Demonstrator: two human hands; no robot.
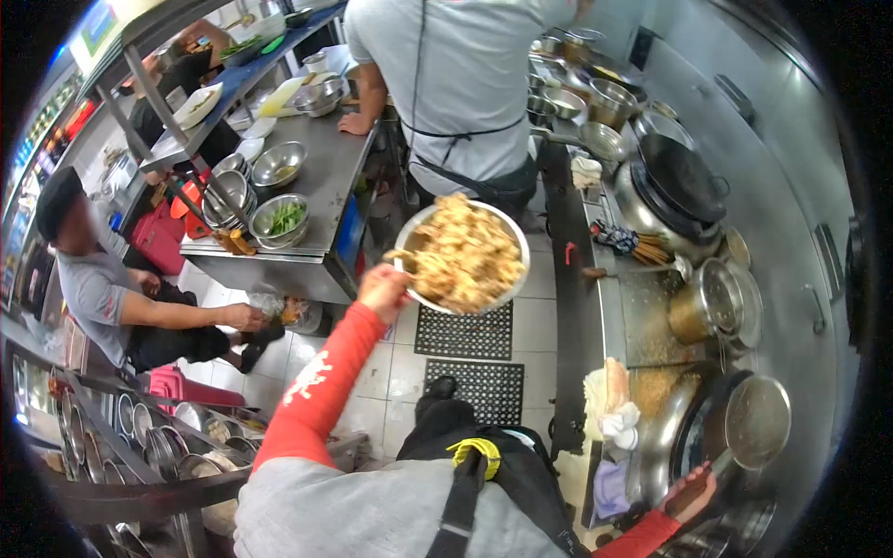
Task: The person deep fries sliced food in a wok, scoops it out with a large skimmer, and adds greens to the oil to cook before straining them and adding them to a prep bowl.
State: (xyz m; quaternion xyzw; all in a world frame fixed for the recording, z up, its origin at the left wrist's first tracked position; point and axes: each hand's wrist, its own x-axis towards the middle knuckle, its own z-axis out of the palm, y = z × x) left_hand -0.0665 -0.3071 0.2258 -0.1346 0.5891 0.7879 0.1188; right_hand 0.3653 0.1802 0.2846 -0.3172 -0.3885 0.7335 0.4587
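My left hand [385, 293] grips the rim of a round metal bowl [519, 234] and holds it out in front of me, above the floor. Golden-brown fried pieces [464, 254] are heaped in it above the rim; what food they are, I cannot tell. At the lower right, my right hand [691, 492] is closed around the handle of a round mesh skimmer [758, 422]. The skimmer is held over the range, beside a large wok [656, 436] with a dark rim. Nothing shows on its mesh.
A co-worker [467, 84] stands ahead, back turned. Another person [104, 279] sits at left. The steel worktable [328, 174] carries metal bowls, one with green vegetables [284, 217]. Pots [687, 310] and stacked woks [680, 178] line the range. Perforated rubber mats [474, 390] cover some floor tiles.
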